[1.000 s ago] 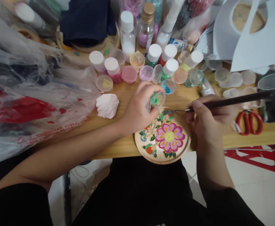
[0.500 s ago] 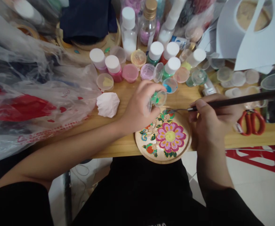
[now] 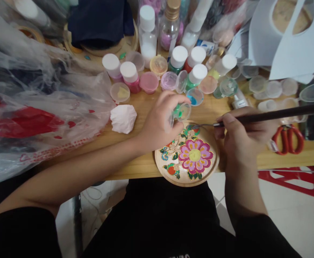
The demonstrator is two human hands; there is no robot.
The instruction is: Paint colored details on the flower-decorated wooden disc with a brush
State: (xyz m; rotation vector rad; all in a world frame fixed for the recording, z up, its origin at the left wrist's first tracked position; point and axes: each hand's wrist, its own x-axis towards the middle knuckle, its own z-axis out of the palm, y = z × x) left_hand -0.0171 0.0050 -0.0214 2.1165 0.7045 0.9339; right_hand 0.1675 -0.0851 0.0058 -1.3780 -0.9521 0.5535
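Note:
My left hand (image 3: 161, 120) is closed around a small clear cup (image 3: 183, 111) with green paint in it, held above the far left edge of a round wooden plaque (image 3: 161, 168). The plaque carries a gold-outlined flower (image 3: 195, 156) in pink and purple with a yellow centre, among green leaves and small red motifs. From the right, my right hand (image 3: 243, 132) grips a dark-handled tool (image 3: 270, 114) with a thin curved metal tip. That tip (image 3: 200, 125) is at the green and red motif near the plaque's far edge; whether it touches cannot be made out.
Several small paint cups (image 3: 148, 82) and white-capped bottles (image 3: 179, 57) line the table behind my hands. A crumpled white tissue (image 3: 123, 119) lies left, beside a plastic bag (image 3: 46, 118). Red-handled pliers (image 3: 288, 139) rest at the right. The plaque overhangs the table's front edge (image 3: 130, 172).
Both hands, the cup and the tool stay almost still over the plaque. The whole view has shifted very slightly.

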